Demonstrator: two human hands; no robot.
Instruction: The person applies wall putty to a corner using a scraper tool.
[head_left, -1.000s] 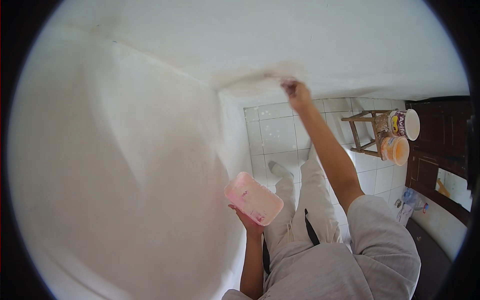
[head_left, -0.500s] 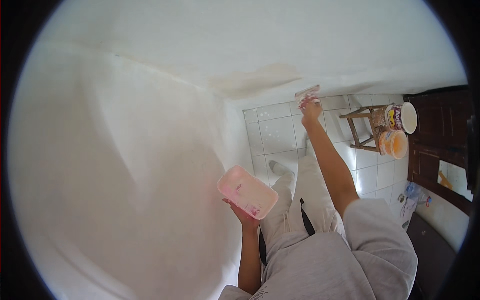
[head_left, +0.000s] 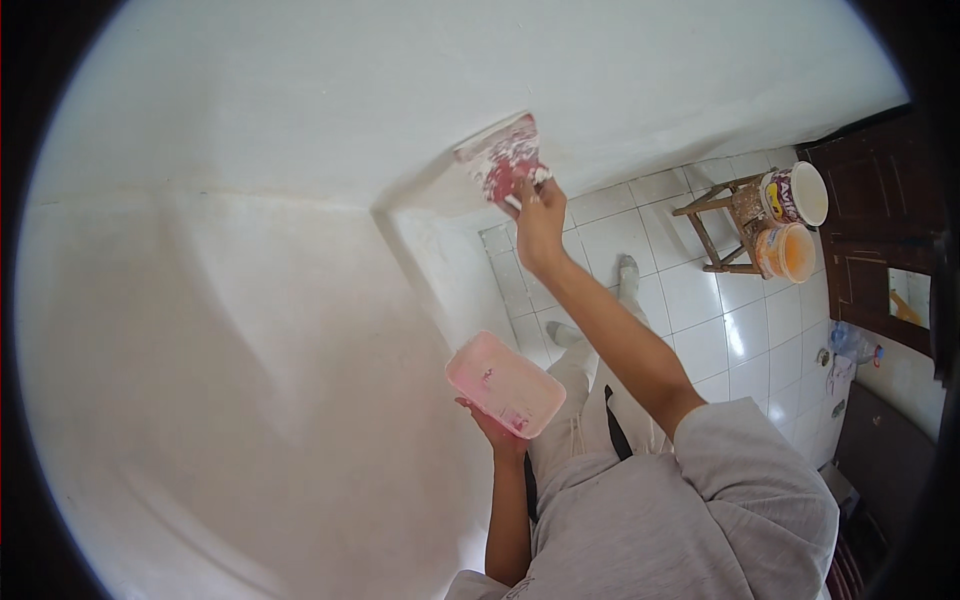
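Observation:
My right hand (head_left: 538, 222) grips a wide putty scraper (head_left: 504, 160), red and smeared with white filler. Its broad edge lies against the pale wall (head_left: 330, 90) ahead of me, just above the corner. Lower down, my left hand (head_left: 497, 425) is closed on the near edge of a shallow pink plastic tray (head_left: 508, 385); some of its fingers are hidden beneath it. Small dark pink marks and a thin pale residue show on the tray's inside.
To the right, a spattered wooden stool (head_left: 735, 215) bears a white bucket (head_left: 797, 194) and an orange bucket (head_left: 786, 252). Beyond stand a dark wooden door (head_left: 870, 200) and a clear plastic bottle (head_left: 852, 343). A side wall (head_left: 250, 400) rises at left. White tiles (head_left: 690, 300) cover the floor.
My right hand has lifted the scraper up and left along the wall, from low near the floor. The tray has stayed nearly in place in my left hand, and my view has tilted slightly.

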